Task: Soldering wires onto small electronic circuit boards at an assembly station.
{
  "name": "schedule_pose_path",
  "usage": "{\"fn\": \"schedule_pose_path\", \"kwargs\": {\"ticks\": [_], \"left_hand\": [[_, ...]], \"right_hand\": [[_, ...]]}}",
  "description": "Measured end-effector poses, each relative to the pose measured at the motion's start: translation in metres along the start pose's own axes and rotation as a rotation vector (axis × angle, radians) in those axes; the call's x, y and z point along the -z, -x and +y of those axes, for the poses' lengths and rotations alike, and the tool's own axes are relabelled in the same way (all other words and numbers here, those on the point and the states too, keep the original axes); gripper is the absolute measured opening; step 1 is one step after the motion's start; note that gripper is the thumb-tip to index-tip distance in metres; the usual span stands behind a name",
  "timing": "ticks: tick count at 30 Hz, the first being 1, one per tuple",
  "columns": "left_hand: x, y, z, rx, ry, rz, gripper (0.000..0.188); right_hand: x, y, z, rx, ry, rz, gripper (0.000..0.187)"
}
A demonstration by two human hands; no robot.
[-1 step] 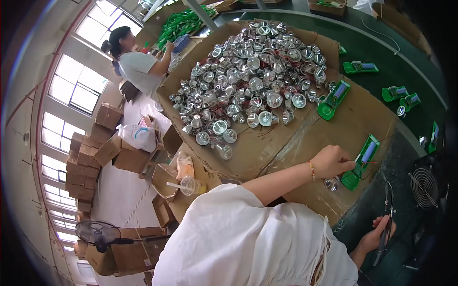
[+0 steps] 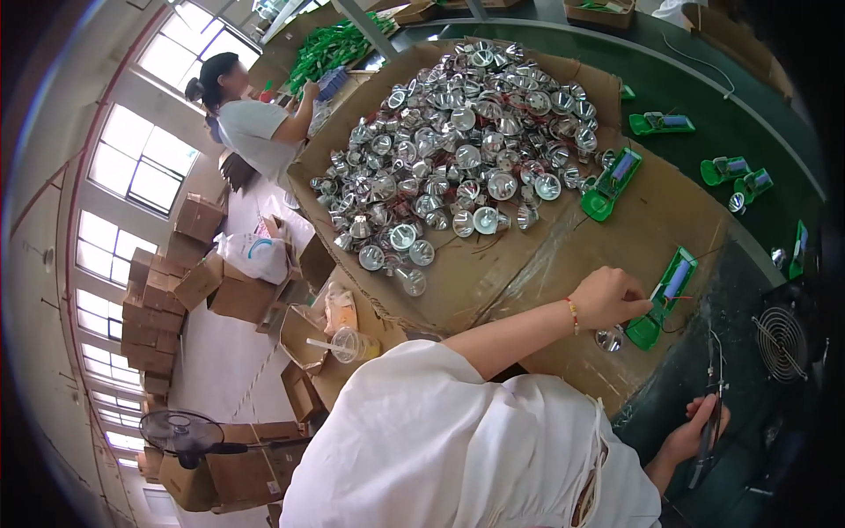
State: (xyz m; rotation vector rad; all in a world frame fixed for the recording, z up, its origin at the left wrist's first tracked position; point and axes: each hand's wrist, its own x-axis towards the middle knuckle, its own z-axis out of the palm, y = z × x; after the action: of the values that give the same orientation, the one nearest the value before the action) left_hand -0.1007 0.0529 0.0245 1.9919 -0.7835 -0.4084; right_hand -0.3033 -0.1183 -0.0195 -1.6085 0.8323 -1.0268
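Note:
My left hand (image 2: 609, 299), with a beaded bracelet at the wrist, is closed in a pinch at the left edge of a green flashlight housing (image 2: 647, 333). What lies between its fingertips is too small to make out. A blue-violet cylindrical battery (image 2: 677, 278) sits in that housing, with thin red and dark wires beside it. Just below the hand rests a silver reflector (image 2: 608, 340) on the cardboard (image 2: 563, 361). Lower right, my right hand (image 2: 695, 433) grips the dark handle of a soldering iron (image 2: 709, 422), its thin metal end pointing up, apart from the housing.
A heap of silver reflectors (image 2: 466, 158) with red wires fills the cardboard tray ahead. Another green housing (image 2: 612, 185) lies at its right; several more are on the green belt (image 2: 704, 88). A round fan grille (image 2: 782, 343) stands far right. A drink cup (image 2: 356, 345) and a co-worker (image 2: 255, 123) are left.

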Motion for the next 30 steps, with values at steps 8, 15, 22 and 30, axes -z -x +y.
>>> {"fn": "schedule_pose_path", "kwargs": {"ticks": [8,15,22,30], "left_hand": [[-0.021,-0.054,0.016,0.013,-0.407,-0.151,0.012],[-0.057,-0.168,0.067,-0.150,-0.685,-0.277,0.016],[-0.151,-0.289,0.081,-0.235,-0.534,-0.056,0.023],[-0.078,-0.347,0.039,-0.524,-0.515,0.259,0.047]], "right_hand": [[0.003,-0.002,-0.010,-0.093,0.010,-0.022,0.016],[-0.002,-0.003,-0.019,-0.338,-0.164,-0.139,0.017],[0.005,-0.006,-0.016,-0.394,-0.161,-0.139,0.019],[0.001,-0.010,-0.006,-0.285,-0.104,-0.153,0.021]]}}
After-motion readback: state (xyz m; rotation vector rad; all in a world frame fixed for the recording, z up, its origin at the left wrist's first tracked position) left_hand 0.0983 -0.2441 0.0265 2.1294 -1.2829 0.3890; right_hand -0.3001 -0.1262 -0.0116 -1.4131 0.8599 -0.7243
